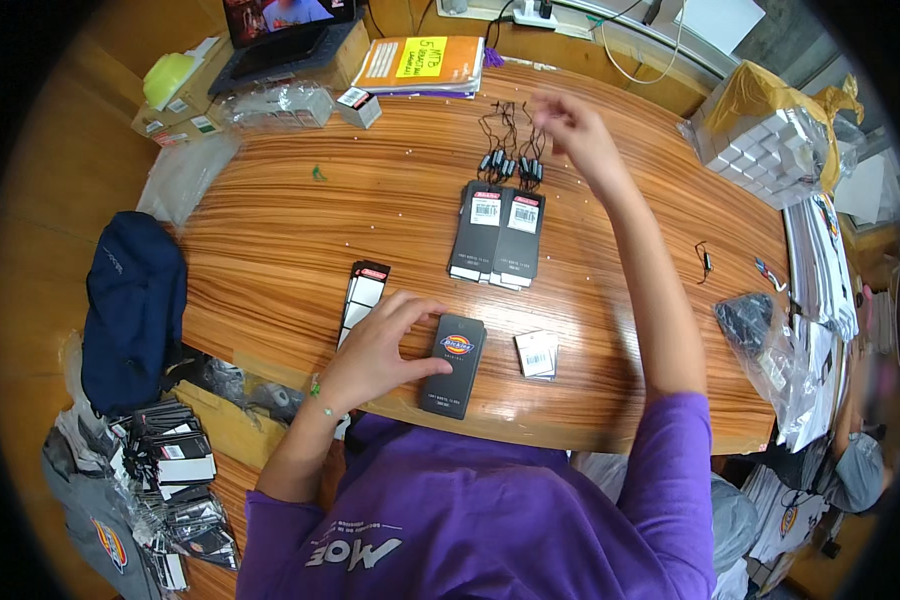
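My left hand (395, 335) rests at the near edge of the table, its thumb and fingers gripping the left side and top corner of a stack of dark grey hang tags (457, 385). My right hand (573, 125) is raised farther off, beside the black cords (507, 118) of two stacks of finished-looking tags (495, 235). Motion blurs its fingers, so I cannot make out anything in them. Left of the dark stack, partly behind my left hand, lie black-and-white tags with red tops (365, 292). To its right sits a small pile of white barcode labels (537, 356).
A box of white stacks wrapped in plastic (767, 150) stands at the back right. Folders (425, 65) and a screen (285, 20) are at the back. A navy pouch (135, 300) lies left; bundled tags (175, 470) lie lower left. One loose corded piece (706, 262) lies right.
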`<state>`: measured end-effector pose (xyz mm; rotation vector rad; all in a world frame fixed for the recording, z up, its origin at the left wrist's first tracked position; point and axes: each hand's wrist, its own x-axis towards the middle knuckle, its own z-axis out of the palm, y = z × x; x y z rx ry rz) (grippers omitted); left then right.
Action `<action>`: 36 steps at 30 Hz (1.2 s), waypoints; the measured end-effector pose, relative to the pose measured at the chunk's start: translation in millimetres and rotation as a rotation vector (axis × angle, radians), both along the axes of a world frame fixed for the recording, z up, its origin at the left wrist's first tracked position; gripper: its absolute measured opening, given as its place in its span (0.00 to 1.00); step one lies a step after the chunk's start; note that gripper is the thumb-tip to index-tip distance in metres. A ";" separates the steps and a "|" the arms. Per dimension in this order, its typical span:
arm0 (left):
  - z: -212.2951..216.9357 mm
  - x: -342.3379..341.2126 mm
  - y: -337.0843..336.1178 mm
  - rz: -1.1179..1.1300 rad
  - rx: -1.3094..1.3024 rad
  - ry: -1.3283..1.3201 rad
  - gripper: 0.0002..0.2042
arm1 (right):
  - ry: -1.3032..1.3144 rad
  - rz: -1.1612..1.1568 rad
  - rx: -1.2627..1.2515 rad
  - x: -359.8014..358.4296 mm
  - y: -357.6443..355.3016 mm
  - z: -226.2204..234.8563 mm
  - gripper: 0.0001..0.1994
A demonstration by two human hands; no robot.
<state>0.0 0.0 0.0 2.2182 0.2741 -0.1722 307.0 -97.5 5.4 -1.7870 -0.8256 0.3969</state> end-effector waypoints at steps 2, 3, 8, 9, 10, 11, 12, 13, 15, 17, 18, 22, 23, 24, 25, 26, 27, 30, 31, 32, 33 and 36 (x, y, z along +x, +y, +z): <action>2.6 1.0 -7.1 -0.064 0.135 -0.158 0.35 | -0.002 0.223 -0.058 -52.0 -45.3 13.5 0.14; -10.1 5.0 -3.6 -0.029 0.098 -0.146 0.34 | 0.067 0.269 -0.110 -70.6 -59.6 -3.2 0.12; -26.6 14.4 2.4 -0.015 -0.033 -0.045 0.29 | -0.030 0.166 -0.303 -138.2 -115.4 -27.8 0.09; -29.1 14.4 3.5 -0.028 -0.036 -0.037 0.28 | -0.143 0.181 -0.337 -142.2 -120.3 -33.7 0.10; -26.5 14.7 2.0 -0.039 0.043 -0.106 0.27 | -0.154 0.166 -0.350 -147.3 -124.0 -32.1 0.13; -25.8 15.7 1.1 -0.048 0.079 -0.162 0.26 | -0.232 0.159 -0.350 -149.0 -126.4 -33.2 0.14; -25.7 15.6 1.1 -0.056 0.118 -0.214 0.25 | -0.306 0.154 -0.347 -151.0 -127.9 -36.4 0.16; -25.3 14.9 0.9 -0.062 0.157 -0.266 0.25 | -0.381 0.151 -0.343 -152.8 -128.6 -38.9 0.17; -19.4 13.3 0.1 0.013 -0.016 -0.125 0.22 | -0.276 0.146 -0.335 -154.8 -128.7 -38.8 0.17; -22.1 10.5 0.0 0.114 -0.281 -0.045 0.18 | -0.268 0.124 -0.271 -154.9 -130.2 -43.0 0.13; -29.6 7.6 -0.1 0.178 -0.458 -0.036 0.17 | -0.190 0.108 -0.267 -154.6 -130.4 -43.8 0.12; -29.7 2.4 1.0 0.301 -0.652 -0.002 0.11 | 0.265 0.029 -0.235 -155.7 -135.4 -42.8 0.09; -25.7 1.7 -0.6 0.305 -0.627 -0.019 0.12 | 0.415 0.006 -0.220 -157.7 -137.7 -41.0 0.08; -20.1 2.4 -4.3 0.304 -0.609 -0.039 0.13 | 0.488 0.000 -0.052 -164.3 -136.2 -33.7 0.07; -16.7 6.6 -11.1 0.291 -0.603 -0.063 0.14 | 0.524 -0.034 0.065 -172.6 -134.5 -26.7 0.08; -14.2 8.2 -17.0 0.295 -0.586 -0.114 0.15 | 0.429 -0.041 0.107 -180.0 -130.0 -25.4 0.08; -4.8 11.4 -25.7 0.301 -0.569 -0.104 0.16 | 0.329 -0.050 0.138 -186.8 -127.1 -21.7 0.09; -3.3 16.1 -48.8 0.231 -0.682 -0.127 0.19 | 0.184 -0.130 0.197 -205.8 -111.2 -21.0 0.18; -7.1 18.8 -52.5 0.223 -0.672 -0.150 0.19 | 0.180 -0.154 0.194 -205.4 -111.7 -23.1 0.19; -10.5 21.7 -55.5 0.216 -0.663 -0.174 0.18 | 0.177 -0.175 0.191 -204.4 -112.6 -24.7 0.19; -12.9 23.9 -56.7 0.213 -0.650 -0.195 0.17 | 0.177 -0.195 0.190 -203.1 -112.6 -26.6 0.20; -11.8 23.3 -50.7 0.202 -0.610 -0.193 0.17 | 0.064 -0.214 0.094 -174.0 -132.7 -30.1 0.18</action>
